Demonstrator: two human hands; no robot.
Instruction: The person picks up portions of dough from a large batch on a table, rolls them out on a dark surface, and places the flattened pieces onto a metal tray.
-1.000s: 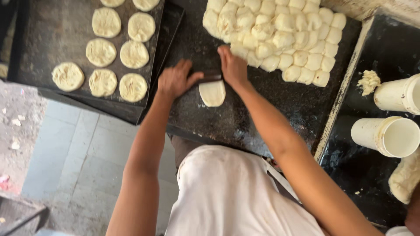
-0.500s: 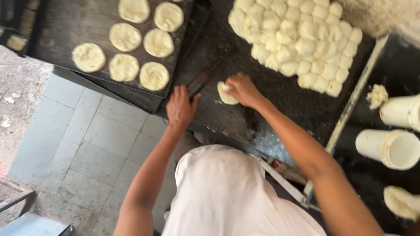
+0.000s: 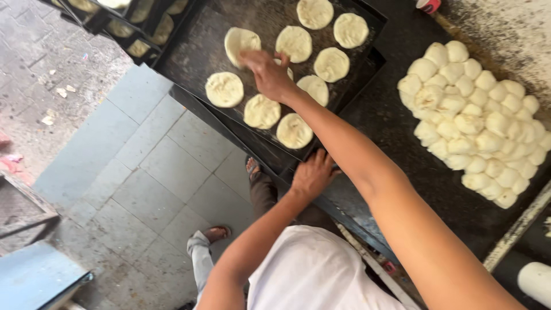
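Observation:
My right hand [image 3: 267,72] reaches out over a black baking tray [image 3: 195,51] and lies palm down, fingers apart, on a flat dough disc [image 3: 288,72] that is mostly hidden beneath it. Several more flattened discs lie around it on the tray, such as one [image 3: 224,89] to its left and one [image 3: 262,111] just below it. My left hand [image 3: 313,175] rests with its fingers curled on the front edge of the black work surface [image 3: 390,132]. It holds nothing. A heap of round dough balls [image 3: 476,120] sits on that surface to the right.
More trays with discs [image 3: 138,34] are stacked at the upper left. A white cup [image 3: 536,281] stands at the lower right. Below is a grey tiled floor [image 3: 143,172] with my sandalled feet [image 3: 217,232], and a blue box [image 3: 34,275] sits at the lower left.
My right hand has carried a dough piece from the work surface left to the tray and now lies on it there. My left hand has settled on the surface's front edge. The view swung left.

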